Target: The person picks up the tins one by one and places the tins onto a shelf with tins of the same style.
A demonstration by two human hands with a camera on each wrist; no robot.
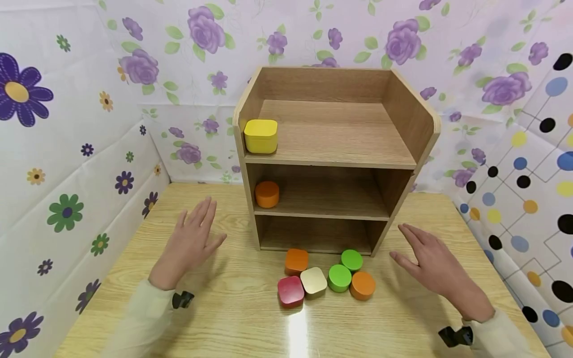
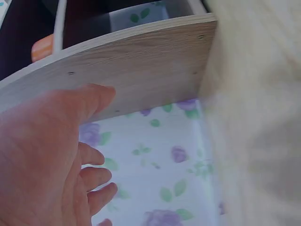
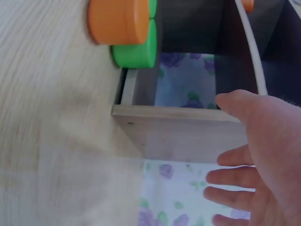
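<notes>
My left hand (image 1: 190, 243) is held over the table left of a small wooden shelf unit (image 1: 331, 132), fingers extended and nothing in it. On the unit's other side, my right hand (image 1: 431, 261) has its fingers stretched toward the shelf, also holding nothing. A yellow rounded-square block (image 1: 261, 136) sits at the left end of the top shelf. Below it, an orange round block (image 1: 267, 194) stands on the middle shelf. In front of the unit lie an orange rounded-square block (image 1: 296, 261), a red one (image 1: 291, 291), a cream one (image 1: 314, 282), two green round blocks (image 1: 339, 278) and another orange round block (image 1: 362, 285).
The pale wooden table (image 1: 233, 318) carries the unit near its back edge. Floral cloth (image 1: 192, 99) hangs behind, with flower-patterned cloth (image 1: 89, 174) on the left and dotted cloth (image 1: 528, 199) on the right. A small black device (image 1: 455, 336) is at the right wrist.
</notes>
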